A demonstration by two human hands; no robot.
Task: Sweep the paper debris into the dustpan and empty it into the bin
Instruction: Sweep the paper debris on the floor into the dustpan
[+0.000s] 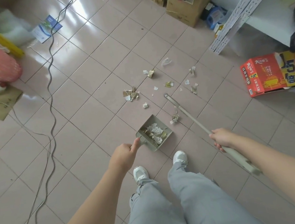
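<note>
Both hands gripping, pan part filled.
The left hand [124,154] curls its fingers round the dustpan [149,121] handle, the right hand [221,138] round the broom [188,113] stick. Crumpled paper sits in the pan on the tiles [90,117]; more paper scraps [131,94] lie scattered just beyond.

Head view, looking down the wearer's own body. The left forearm [90,202] and right forearm [281,168] are bare from the lower frame edge to the wrist, and the left hand [123,155] and right hand [221,138] are uncovered. The trousers [169,208] are light grey, loose and wide-legged, of soft creased cloth; their hems are frayed, with loose threads hanging over the footwear. The left trainer [140,174] is white with a pale grey mesh toe panel and white laces. The right trainer [179,157] matches it, its rear part covered by the hem.
</note>
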